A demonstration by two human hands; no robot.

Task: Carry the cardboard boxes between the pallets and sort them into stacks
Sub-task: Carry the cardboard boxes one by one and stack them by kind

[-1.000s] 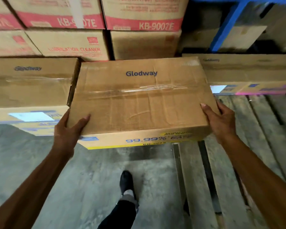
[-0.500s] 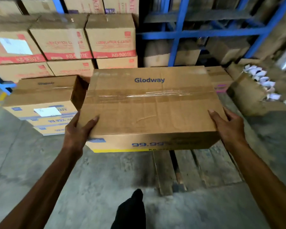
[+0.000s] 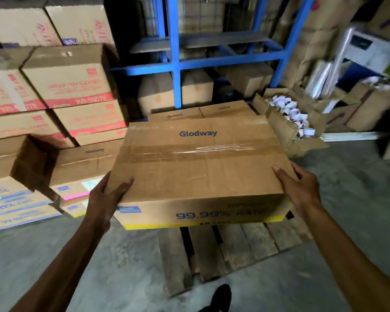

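Cardboard box (image 3: 200, 170), marked "Glodway" on its top panel and sealed across with clear tape, is being held in the air between both hands, and we are recording it as level or nearly so. We are seeing it hanging above the wooden pallet (image 3: 230, 248), whose near slats are showing bare beneath the box's front edge; the box is not touching the slats.

Left hand (image 3: 104, 199) is gripping the box's near left corner: the thumb is lying flat on the top panel, and the fingers are passing under the box, out of our sight. Right hand (image 3: 300, 188) is gripping the near right corner in the same manner, thumb on top and the remaining fingers wrapping over the side edge. Both arms are reaching forward, with the box sitting squarely between them.

We are noting two more Glodway boxes (image 3: 203, 112) lying flat at the far edge of the pallet, partly hidden behind the carried box. To the left of the pallet, a low stack of similar boxes (image 3: 83, 167) is standing on the concrete floor (image 3: 358, 199), and red-printed cartons (image 3: 77, 86) are piled behind it. Blue racking (image 3: 176, 64) is rising at the back. An open carton of small white items (image 3: 288, 124) is sitting near the pallet's far right corner. A dark shoe (image 3: 220, 296) is showing at the bottom edge of the view, just beside the pallet's near edge.
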